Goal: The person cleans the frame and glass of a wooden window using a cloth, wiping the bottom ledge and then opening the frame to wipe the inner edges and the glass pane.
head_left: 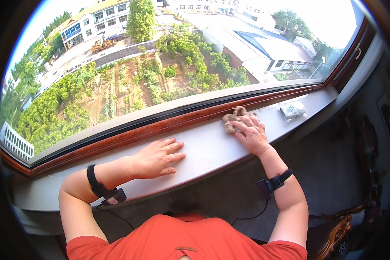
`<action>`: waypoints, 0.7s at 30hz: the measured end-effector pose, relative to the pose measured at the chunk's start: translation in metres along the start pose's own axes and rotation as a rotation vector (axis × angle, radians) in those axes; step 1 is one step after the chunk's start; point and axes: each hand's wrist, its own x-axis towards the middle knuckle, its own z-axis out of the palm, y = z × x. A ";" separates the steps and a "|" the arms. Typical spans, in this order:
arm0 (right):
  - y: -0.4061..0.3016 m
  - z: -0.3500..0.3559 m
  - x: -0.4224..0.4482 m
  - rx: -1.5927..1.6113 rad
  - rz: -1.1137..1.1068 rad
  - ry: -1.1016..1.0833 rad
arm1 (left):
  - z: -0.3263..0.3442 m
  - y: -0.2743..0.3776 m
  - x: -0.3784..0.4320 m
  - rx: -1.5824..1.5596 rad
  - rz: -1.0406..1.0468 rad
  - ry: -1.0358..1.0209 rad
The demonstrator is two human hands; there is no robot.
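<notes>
My right hand (252,134) presses a crumpled brown cloth (229,125) onto the white windowsill (201,146), close against the reddish-brown wooden window frame (169,127). Part of the cloth is hidden under the fingers. Farther left, my left hand (159,158) lies palm down on the sill with its fingers spread and holds nothing. A small clear plastic bag (293,111) with a grey item inside lies on the sill, to the right of my right hand and apart from it.
Beyond the window glass are a garden plot and buildings. A window handle (358,51) is on the right frame. A carved wooden chair (336,235) stands at the lower right. Black straps with small cabled devices are on both my arms.
</notes>
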 end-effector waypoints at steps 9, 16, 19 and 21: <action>-0.031 0.019 0.067 0.557 0.093 0.344 | -0.040 0.044 0.037 0.089 -0.001 0.545; -0.049 0.046 0.051 1.297 -0.219 0.027 | 0.001 0.013 0.126 0.338 -0.114 0.779; -0.066 0.007 0.047 1.997 -0.069 -0.073 | 0.003 0.004 0.143 0.371 0.039 0.810; -0.053 0.014 0.059 2.104 0.006 -0.160 | -0.002 -0.018 0.145 0.575 0.043 0.924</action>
